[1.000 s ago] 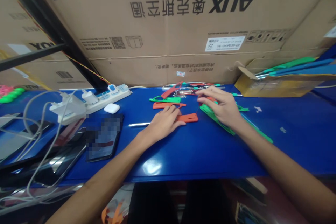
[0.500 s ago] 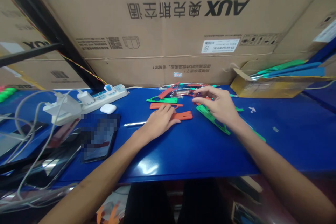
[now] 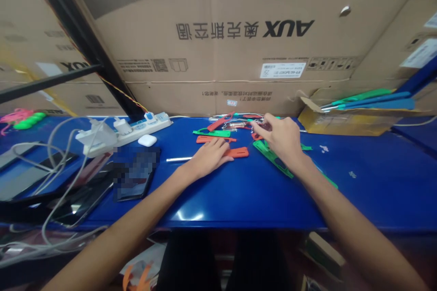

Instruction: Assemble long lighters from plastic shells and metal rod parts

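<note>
left hand (image 3: 210,158)'s got an orange handle (image 3: 240,152) held down on the blue table (image 3: 218,200), mid-frame, silver rod (image 3: 178,159) poking out to its left. right hand (image 3: 284,138)'s at the parts pile (image 3: 238,124) just right of centre, can't tell if it's gripping anything. green handle (image 3: 272,159) lies just below it.

Workshop, seemingly: blue worktop (image 3: 218,202), scattered plastic parts (image 3: 220,133), filled carton (image 3: 341,122), power strip (image 3: 136,133), cardboard backing (image 3: 221,57).
</note>
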{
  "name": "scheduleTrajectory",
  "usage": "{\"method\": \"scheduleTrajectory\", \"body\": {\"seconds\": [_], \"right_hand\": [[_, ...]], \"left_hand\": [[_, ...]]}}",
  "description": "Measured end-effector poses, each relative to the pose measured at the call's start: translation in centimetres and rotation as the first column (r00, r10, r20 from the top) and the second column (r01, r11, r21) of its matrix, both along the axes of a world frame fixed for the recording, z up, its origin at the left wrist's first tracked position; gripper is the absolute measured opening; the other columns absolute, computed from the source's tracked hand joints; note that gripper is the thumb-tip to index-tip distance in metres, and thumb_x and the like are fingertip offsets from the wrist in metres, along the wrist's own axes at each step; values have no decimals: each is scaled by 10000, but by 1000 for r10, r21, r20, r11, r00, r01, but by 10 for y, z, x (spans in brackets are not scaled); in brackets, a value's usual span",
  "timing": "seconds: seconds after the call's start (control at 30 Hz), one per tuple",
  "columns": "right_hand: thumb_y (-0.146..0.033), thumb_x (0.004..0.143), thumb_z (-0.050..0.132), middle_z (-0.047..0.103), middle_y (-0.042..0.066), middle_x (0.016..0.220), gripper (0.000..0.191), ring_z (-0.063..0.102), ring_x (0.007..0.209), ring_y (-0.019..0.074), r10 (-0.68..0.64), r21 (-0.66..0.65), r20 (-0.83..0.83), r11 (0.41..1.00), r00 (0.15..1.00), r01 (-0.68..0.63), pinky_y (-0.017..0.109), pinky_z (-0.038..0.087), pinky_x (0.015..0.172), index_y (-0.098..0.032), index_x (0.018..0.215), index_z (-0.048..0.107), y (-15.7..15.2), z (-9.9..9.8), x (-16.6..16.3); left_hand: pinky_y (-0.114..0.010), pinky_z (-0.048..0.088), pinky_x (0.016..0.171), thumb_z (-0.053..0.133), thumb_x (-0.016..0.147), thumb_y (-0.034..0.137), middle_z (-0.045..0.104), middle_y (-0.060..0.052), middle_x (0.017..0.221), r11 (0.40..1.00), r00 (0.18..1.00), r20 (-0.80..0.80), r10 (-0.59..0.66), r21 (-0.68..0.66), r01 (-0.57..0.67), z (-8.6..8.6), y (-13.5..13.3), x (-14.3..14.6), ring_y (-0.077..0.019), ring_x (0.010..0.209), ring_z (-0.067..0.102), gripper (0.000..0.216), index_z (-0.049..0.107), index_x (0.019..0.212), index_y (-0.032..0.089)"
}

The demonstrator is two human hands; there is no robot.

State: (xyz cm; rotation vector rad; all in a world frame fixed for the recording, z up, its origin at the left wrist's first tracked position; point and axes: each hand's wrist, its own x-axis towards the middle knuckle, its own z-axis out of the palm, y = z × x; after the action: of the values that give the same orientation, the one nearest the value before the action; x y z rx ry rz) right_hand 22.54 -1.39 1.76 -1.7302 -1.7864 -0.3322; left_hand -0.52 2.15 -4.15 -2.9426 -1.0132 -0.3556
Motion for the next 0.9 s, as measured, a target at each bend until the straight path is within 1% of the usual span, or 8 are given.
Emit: {"method": "scheduleTrajectory", "body": {"seconds": [0.13, 0.27, 0.4, 0.47, 0.53, 0.6, 0.73, 0.9], "right_hand": [[-457, 987, 469, 716, 124, 643, 463, 641, 647, 253, -128, -62, 242, 987, 962, 147, 320, 308, 592, -184, 768, 772, -6, 1, 3], [-553, 1007, 440, 749, 142, 719, 541, 674, 688, 275, -202, -103, 217, 968, 955, 228, 311, 278, 563, -183, 792, 771, -5, 4, 19], [-604, 1003, 454, 757, 157, 780, 533, 697, 734, 301, -285, -85, 204, 948, 937, 307, 314, 258, 556, -169, 870, 732, -4, 4, 32], [-578, 1004, 482, 762, 157, 816, 483, 707, 760, 306, -226, -138, 248, 954, 942, 265, 314, 277, 559, -157, 962, 715, -4, 2, 31], [-524, 1014, 494, 767, 160, 874, 435, 716, 805, 305, -137, -212, 299, 955, 944, 206, 314, 313, 569, -142, 1071, 694, -6, 1, 25], [-478, 1021, 493, 766, 174, 938, 416, 719, 861, 306, -48, -294, 353, 942, 935, 159, 316, 357, 594, -125, 1136, 681, -8, -1, 18], [-500, 994, 528, 763, 179, 926, 422, 717, 874, 298, 66, -401, 398, 910, 915, 109, 320, 422, 650, -139, 1015, 745, -14, -9, 5], [-590, 967, 550, 737, 161, 768, 511, 707, 767, 270, 100, -437, 382, 896, 919, 83, 312, 443, 639, -157, 802, 765, -16, -16, -4]], "left_hand": [[-469, 458, 1004, 378, 1058, 521, 630, -153, 1207, 996, 998, -21, 52, 74, -50, -5, -2, 4, -314, 1180, 585, 467, 605, 1182, 134], [-563, 330, 1120, 407, 1049, 517, 637, -155, 1253, 973, 993, -31, 111, 205, -102, -4, -5, 8, -319, 1211, 560, 442, 623, 1203, 163], [-548, 253, 1184, 396, 1052, 502, 651, -137, 1249, 949, 974, 68, 216, 220, -226, 19, -2, -11, -303, 1231, 558, 421, 622, 1201, 180], [-486, 396, 1081, 342, 1062, 414, 673, -157, 1150, 874, 885, 150, 441, 153, -462, 36, 2, -36, -306, 1141, 606, 407, 623, 1162, 138], [-473, 470, 968, 337, 1034, 358, 663, -209, 1150, 711, 719, 167, 675, 115, -694, 50, 9, -70, -348, 1116, 619, 417, 611, 1194, 87], [-495, 483, 915, 361, 1002, 379, 626, -277, 1225, 542, 550, 99, 829, 101, -835, 58, 15, -104, -411, 1146, 604, 458, 638, 1163, 52], [-492, 489, 830, 356, 986, 569, 681, -284, 1128, 461, 457, -79, 886, 47, -886, 59, 22, -150, -457, 1084, 638, 605, 712, 1021, 82], [-454, 460, 839, 424, 984, 576, 693, -275, 1111, 441, 417, -232, 879, 62, -895, 55, 19, -155, -445, 1083, 638, 603, 675, 1069, 35]]}}
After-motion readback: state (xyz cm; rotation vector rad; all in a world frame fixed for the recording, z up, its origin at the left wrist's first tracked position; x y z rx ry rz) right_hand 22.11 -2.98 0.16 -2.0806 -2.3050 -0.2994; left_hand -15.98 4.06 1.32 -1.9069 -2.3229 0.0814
